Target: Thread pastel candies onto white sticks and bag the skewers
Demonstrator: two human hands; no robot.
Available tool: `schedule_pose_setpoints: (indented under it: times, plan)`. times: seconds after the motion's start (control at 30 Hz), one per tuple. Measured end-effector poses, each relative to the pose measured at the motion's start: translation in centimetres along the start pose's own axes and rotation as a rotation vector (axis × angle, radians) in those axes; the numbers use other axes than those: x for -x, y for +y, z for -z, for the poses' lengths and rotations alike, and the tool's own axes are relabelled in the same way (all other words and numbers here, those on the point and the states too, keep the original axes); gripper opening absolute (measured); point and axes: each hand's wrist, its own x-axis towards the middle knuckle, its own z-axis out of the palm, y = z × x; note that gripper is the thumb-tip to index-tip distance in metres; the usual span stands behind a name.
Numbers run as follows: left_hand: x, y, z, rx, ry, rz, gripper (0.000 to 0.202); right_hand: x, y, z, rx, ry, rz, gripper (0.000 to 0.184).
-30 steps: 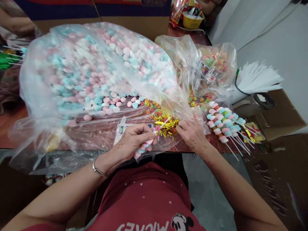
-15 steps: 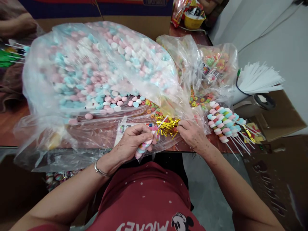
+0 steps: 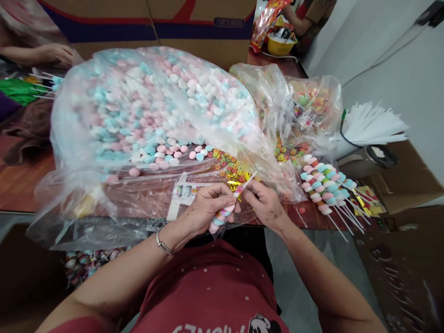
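My left hand (image 3: 217, 203) is closed around a marshmallow skewer (image 3: 222, 216), its pastel pieces in a clear wrapper. The skewer's white stick (image 3: 250, 179) points up and to the right. Close beside it, my right hand (image 3: 262, 201) pinches at the neck of the wrapper, where a bit of gold twist tie shows between the fingers. Just behind the hands lies a pile of gold twist ties (image 3: 234, 185), partly hidden by them. A printed label (image 3: 187, 190) lies left of the pile, under clear plastic.
A big clear bag of marshmallows (image 3: 145, 106) spreads across the table, with ring candies (image 3: 227, 166) near its mouth. At right are finished marshmallow skewers (image 3: 322, 182), white sticks (image 3: 374, 125), a lidded mug (image 3: 379, 157) and a cardboard box (image 3: 412, 171). Another person's hand (image 3: 58, 54) shows far left.
My right hand has moved left from the gold twist tie pile to the stick. My left hand and its skewer have shifted slightly right in view, as the camera moved too.
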Motion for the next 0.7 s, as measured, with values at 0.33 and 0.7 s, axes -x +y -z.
schedule_pose_setpoints:
  times: [0.33,0.7]
  plan:
    - [-0.4,-0.8,0.2,0.041,0.08,-0.024,0.03,0.6,-0.7,-1.0,-0.145,-0.063,-0.007,0.017]
    - [-0.5,-0.8,-0.6,-0.03,0.139,-0.006,0.026,1.3,-0.4,-1.2,0.077,0.07,0.082,0.02]
